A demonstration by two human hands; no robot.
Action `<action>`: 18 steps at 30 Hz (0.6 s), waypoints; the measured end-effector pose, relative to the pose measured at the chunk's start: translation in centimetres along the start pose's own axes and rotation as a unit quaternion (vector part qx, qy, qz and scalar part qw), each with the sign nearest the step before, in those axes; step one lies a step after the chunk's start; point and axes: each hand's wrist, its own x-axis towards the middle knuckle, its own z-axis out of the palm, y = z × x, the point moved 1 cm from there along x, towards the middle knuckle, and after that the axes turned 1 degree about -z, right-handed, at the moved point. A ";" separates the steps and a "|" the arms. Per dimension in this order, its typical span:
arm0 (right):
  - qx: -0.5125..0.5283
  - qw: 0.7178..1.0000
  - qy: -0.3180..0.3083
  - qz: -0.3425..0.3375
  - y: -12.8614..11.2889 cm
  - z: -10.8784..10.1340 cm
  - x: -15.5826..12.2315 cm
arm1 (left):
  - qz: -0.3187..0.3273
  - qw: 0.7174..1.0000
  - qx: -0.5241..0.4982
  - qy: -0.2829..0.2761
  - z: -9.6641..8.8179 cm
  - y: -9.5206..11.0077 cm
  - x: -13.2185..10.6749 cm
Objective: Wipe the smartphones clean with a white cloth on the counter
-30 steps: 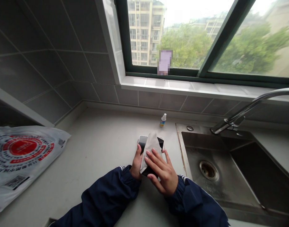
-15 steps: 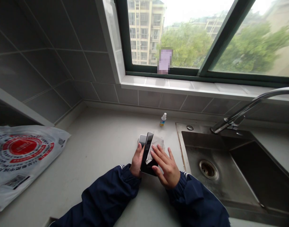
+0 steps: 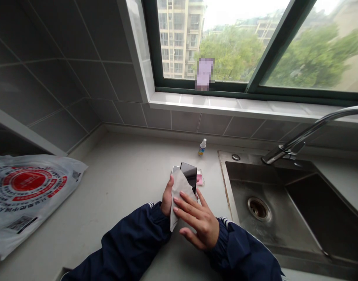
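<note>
**A:** In the head view, the left hand (image 3: 167, 199) is clamped round a black glass-fronted smartphone (image 3: 189, 173), held over the pale stone worktop (image 3: 117, 187).

**B:** And the right hand (image 3: 198, 220)?

**A:** Apart from the phone's edges, fingers spread, pressing a white cloth (image 3: 180, 195) against it.

**B:** Risky! Pressing too hard on that slick glass could squeeze the phone loose, toward the steel sink (image 3: 249, 171).

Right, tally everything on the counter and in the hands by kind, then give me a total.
Black phone: 1
Grey-edged device, mostly hidden behind the phone: 1
White wipe: 1
Small spray bottle: 1
Pink packet: 1
Printed plastic bag: 1
Total: 6
</note>
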 end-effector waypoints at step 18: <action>-0.067 0.988 0.045 0.132 2.9 -0.6 -0.6 | 0.061 0.988 0.077 -0.119 0.4 -1.3 0.5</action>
